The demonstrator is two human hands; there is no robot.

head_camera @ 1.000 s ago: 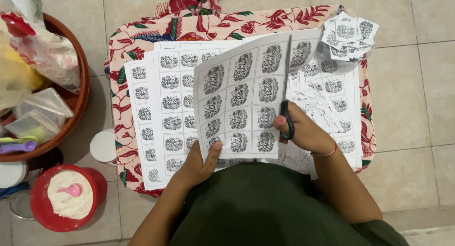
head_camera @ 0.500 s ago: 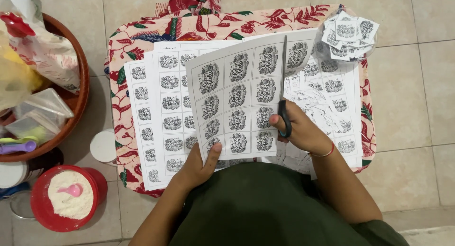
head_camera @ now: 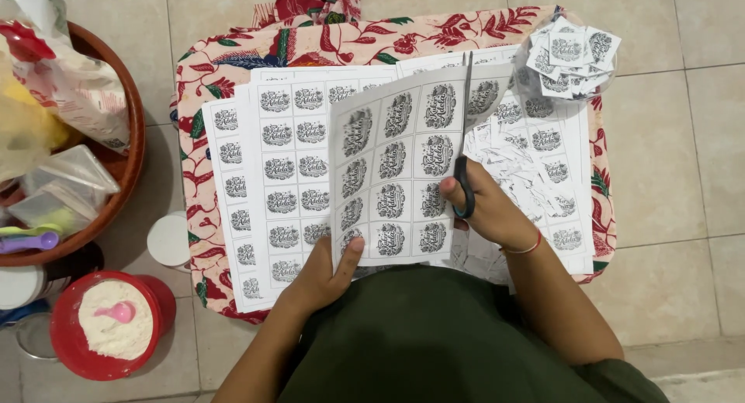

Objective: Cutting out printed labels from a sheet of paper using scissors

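Note:
My left hand [head_camera: 326,275] pinches the lower left corner of a white sheet of printed labels [head_camera: 392,166], holding it lifted above other sheets. My right hand [head_camera: 489,209] grips black-handled scissors [head_camera: 464,143]; the blades point away from me along the held sheet's right edge. Under the held sheet lie more label sheets [head_camera: 268,178] on a floral cloth [head_camera: 233,50]. Paper scraps [head_camera: 516,166] lie beside my right hand.
A clear bowl of cut labels [head_camera: 570,53] stands at the cloth's far right corner. At left are a brown basket with plastic bags [head_camera: 70,116], a red tub of white powder with a pink scoop [head_camera: 112,325], and a white lid [head_camera: 169,240]. Tiled floor surrounds everything.
The scissors have run further up the right edge of the held sheet, and the blades now reach its top. My left hand has kept its hold on the lower corner.

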